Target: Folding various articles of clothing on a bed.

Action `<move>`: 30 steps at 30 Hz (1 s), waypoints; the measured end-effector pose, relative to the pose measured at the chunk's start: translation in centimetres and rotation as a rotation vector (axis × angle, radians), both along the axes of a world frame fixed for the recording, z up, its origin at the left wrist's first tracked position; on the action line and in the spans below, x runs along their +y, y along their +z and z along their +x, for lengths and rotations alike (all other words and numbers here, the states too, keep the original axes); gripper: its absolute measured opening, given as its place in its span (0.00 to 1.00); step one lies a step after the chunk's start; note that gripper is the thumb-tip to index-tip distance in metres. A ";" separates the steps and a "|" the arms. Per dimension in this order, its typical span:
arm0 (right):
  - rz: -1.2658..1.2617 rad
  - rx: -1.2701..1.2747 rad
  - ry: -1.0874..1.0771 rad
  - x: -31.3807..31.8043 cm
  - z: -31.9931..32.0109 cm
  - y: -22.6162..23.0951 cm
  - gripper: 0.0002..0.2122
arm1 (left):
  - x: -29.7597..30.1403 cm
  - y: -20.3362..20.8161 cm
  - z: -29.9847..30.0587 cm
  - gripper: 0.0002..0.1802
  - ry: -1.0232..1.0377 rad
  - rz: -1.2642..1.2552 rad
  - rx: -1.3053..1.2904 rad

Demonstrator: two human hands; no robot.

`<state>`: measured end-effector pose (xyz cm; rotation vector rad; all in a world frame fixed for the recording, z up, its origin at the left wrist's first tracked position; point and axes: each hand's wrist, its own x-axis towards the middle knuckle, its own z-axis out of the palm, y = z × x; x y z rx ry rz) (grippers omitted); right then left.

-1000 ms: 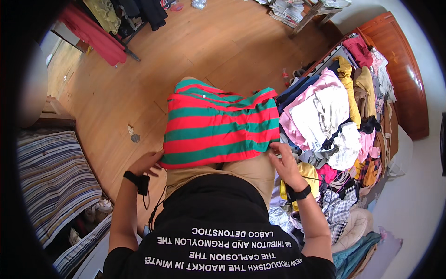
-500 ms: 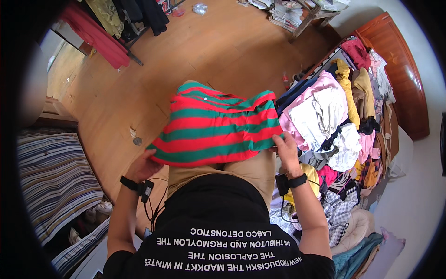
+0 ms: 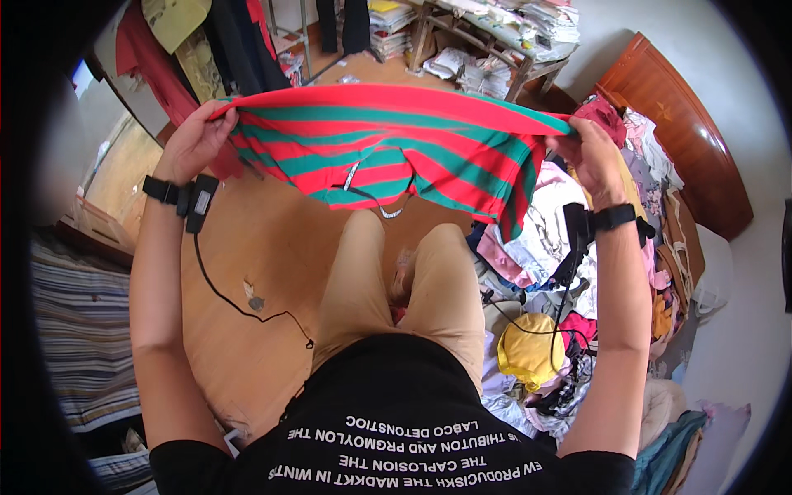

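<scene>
A red and green striped shirt [image 3: 396, 140] hangs stretched out in the air ahead of me, above my knees. My left hand [image 3: 198, 140] pinches its left end, fingers closed on the cloth. At the other end my right hand [image 3: 592, 155] grips the cloth between thumb and fingers. The lower edge droops and shows a tag and a dark, pale-lettered band near the middle. Each wrist wears a black strap with a small box and a cable.
To my right a bed with a wooden headboard [image 3: 676, 124] bears a heap of clothes, including a yellow garment [image 3: 532, 351]. A striped cover [image 3: 91, 330] lies at left. Clothes hang on a rack [image 3: 289, 37] at far left. Paper stacks fill a wooden shelf [image 3: 495, 41].
Both hands have risen and moved outward and away from my lap, lifting the shirt and spreading it wide. My legs now show beneath it.
</scene>
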<state>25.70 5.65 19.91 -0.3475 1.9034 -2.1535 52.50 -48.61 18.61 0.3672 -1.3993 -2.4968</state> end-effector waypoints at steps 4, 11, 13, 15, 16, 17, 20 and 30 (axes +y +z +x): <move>-0.097 0.028 -0.084 1.8 -1.4 3.4 0.10 | -1.3 2.1 -3.0 0.06 0.041 0.183 -0.036; -0.153 -0.049 -0.160 4.4 -2.1 4.2 0.08 | 3.7 3.7 -6.0 0.08 -0.003 0.139 -0.124; -0.114 -0.080 -0.156 5.6 -3.1 3.2 0.06 | 4.8 4.2 -6.6 0.06 -0.017 0.096 -0.142; -0.114 -0.063 -0.147 6.0 -3.8 1.9 0.04 | 6.5 4.9 -7.1 0.08 -0.001 -0.025 -0.151; -0.138 -0.073 -0.130 5.5 -3.6 1.6 0.03 | 6.6 5.2 -7.6 0.13 -0.015 -0.045 -0.150; -0.122 -0.049 -0.102 5.6 -4.3 0.9 0.02 | 6.7 5.1 -8.4 0.13 -0.012 -0.049 -0.140; -0.090 -0.080 0.018 3.1 -4.8 0.3 0.01 | 6.6 5.1 -10.9 0.17 -0.216 -0.081 0.043; 0.038 0.104 0.324 -12.6 2.3 4.7 0.06 | 24.0 7.5 -17.7 0.14 -0.523 -0.406 -0.068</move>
